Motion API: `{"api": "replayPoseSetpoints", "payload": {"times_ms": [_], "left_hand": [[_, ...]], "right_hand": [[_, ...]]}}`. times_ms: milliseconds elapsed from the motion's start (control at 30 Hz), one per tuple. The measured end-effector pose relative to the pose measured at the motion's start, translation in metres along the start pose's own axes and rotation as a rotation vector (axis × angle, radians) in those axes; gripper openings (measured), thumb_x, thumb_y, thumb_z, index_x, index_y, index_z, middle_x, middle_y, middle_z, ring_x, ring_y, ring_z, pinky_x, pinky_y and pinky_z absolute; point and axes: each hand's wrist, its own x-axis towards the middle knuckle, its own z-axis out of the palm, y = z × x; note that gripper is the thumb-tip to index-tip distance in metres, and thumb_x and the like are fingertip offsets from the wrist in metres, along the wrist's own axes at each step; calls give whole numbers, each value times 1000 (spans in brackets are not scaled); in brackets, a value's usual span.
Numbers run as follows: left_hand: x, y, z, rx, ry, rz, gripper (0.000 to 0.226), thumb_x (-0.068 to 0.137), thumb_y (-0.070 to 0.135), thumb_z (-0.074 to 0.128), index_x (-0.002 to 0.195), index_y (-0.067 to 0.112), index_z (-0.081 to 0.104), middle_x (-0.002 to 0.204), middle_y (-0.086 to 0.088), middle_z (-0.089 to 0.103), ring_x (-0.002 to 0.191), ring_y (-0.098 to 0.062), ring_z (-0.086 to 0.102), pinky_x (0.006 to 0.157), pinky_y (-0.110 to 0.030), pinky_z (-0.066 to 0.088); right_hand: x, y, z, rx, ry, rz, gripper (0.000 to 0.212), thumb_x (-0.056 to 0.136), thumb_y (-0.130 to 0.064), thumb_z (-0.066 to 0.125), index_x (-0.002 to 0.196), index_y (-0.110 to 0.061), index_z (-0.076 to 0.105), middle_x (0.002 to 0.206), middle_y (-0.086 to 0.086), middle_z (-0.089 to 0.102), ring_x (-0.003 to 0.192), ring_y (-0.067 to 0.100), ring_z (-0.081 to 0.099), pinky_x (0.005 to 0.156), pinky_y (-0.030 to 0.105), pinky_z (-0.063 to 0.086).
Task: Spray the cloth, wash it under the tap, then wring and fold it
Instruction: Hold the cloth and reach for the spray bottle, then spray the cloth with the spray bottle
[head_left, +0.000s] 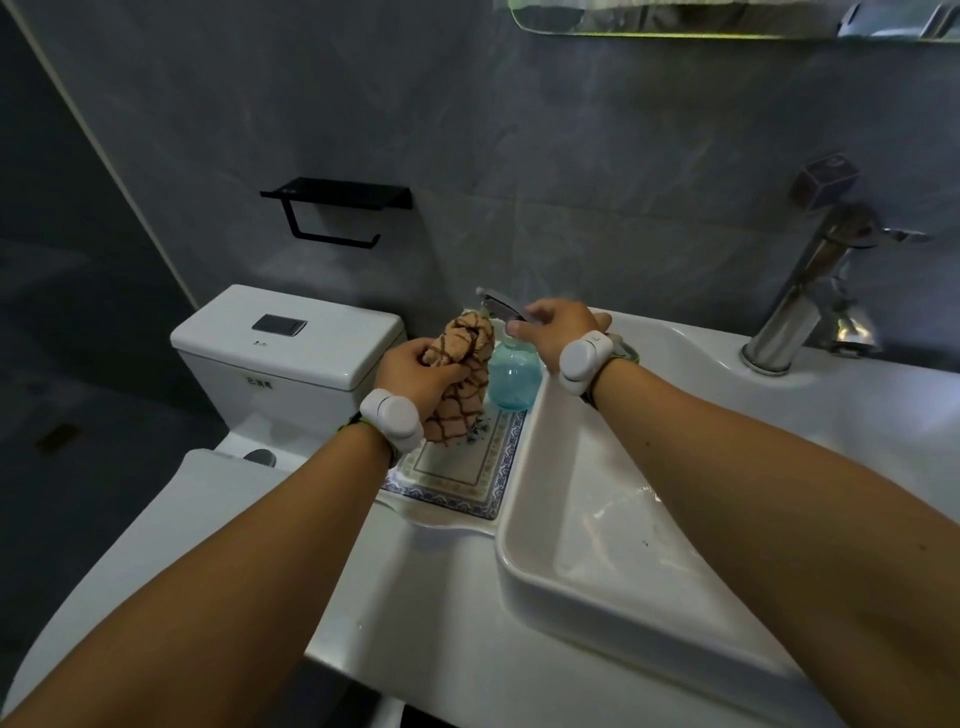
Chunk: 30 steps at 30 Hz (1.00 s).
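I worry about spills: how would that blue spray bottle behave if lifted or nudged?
The spray bottle looks like tinted plastic, probably stiff and fairly light. Tall trigger head over a round body: a high push might tip it. The right hand holding the head likely steadies it.

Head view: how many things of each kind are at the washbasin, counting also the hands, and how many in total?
cloth: 1
spray bottle: 1
patterned tray: 1
tap: 1
hands: 2, left hand and right hand
white wrist devices: 2
total: 8
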Motion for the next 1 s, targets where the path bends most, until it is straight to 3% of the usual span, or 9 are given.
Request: {"api": "replayPoseSetpoints", "payload": {"times_ms": [100, 233, 333, 433, 500, 600, 733, 833, 1000], "left_hand": [[-3, 3, -3, -24, 4, 11, 24, 83, 13, 81, 106, 16, 75, 98, -5, 77, 85, -19, 71, 68, -21, 54], [-4, 8, -8, -39, 9, 35, 20, 83, 11, 80, 102, 15, 74, 90, 0, 76, 85, -17, 72, 68, -20, 55], [-7, 16, -13, -67, 9, 53, 23, 82, 14, 80, 104, 17, 74, 92, 2, 77, 84, -15, 72, 70, -22, 56], [-12, 26, -16, -88, 7, 74, 26, 81, 17, 80, 106, 21, 74, 93, 3, 78, 86, -15, 74, 74, -26, 59], [-17, 34, -16, -112, 12, 89, 25, 82, 12, 79, 106, 19, 74, 90, 3, 77, 82, -12, 73, 65, -20, 58], [-28, 50, -14, -145, 28, 131, 23, 84, 5, 77, 105, 14, 73, 87, 0, 76, 76, -12, 71, 58, -13, 54], [-37, 68, -13, -163, 37, 172, 24, 82, 9, 79, 103, 18, 74, 94, -4, 78, 87, -21, 74, 78, -31, 61], [-43, 81, -10, -196, 28, 202, 25, 83, 8, 78, 104, 19, 74, 92, 0, 77, 85, -16, 73, 76, -28, 60], [-61, 101, 3, -244, -10, 230, 26, 88, 5, 75, 111, 15, 71, 90, 4, 74, 78, -8, 69, 67, -18, 57]], "right_hand": [[-2, -1, -4, 13, -2, -38, 25, 53, -84, 55, 70, -69, 64, 99, -7, 70, 113, 30, 51, 101, 50, 45], [-11, -14, -13, 6, 30, -55, 44, 61, -85, 49, 82, -56, 73, 100, -11, 72, 112, 28, 48, 101, 50, 41], [-16, -25, -21, 141, 67, -108, 21, 63, -78, 61, 72, -61, 70, 86, -18, 74, 105, 24, 65, 102, 52, 46], [-31, -38, -36, 168, 127, -177, 20, 78, -59, 70, 63, -45, 69, 78, -18, 71, 92, 20, 69, 96, 49, 51], [-37, -44, -48, 210, 137, -222, 21, 87, -46, 72, 71, -34, 67, 76, -12, 68, 78, 14, 65, 82, 40, 55], [-46, -53, -65, 270, 123, -264, 19, 94, -33, 71, 85, -17, 64, 75, -5, 63, 68, 11, 55, 65, 29, 45], [-60, -58, -83, 363, 154, -309, 25, 95, -29, 69, 77, -19, 54, 76, 2, 64, 70, 16, 56, 65, 32, 46], [-72, -62, -99, 395, 177, -330, 26, 97, -27, 67, 78, -18, 51, 73, -3, 66, 63, 9, 59, 60, 24, 47], [-89, -50, -126, 454, 178, -358, 25, 97, -28, 65, 81, -18, 49, 88, 14, 76, 86, 29, 75, 76, 46, 60]]}}
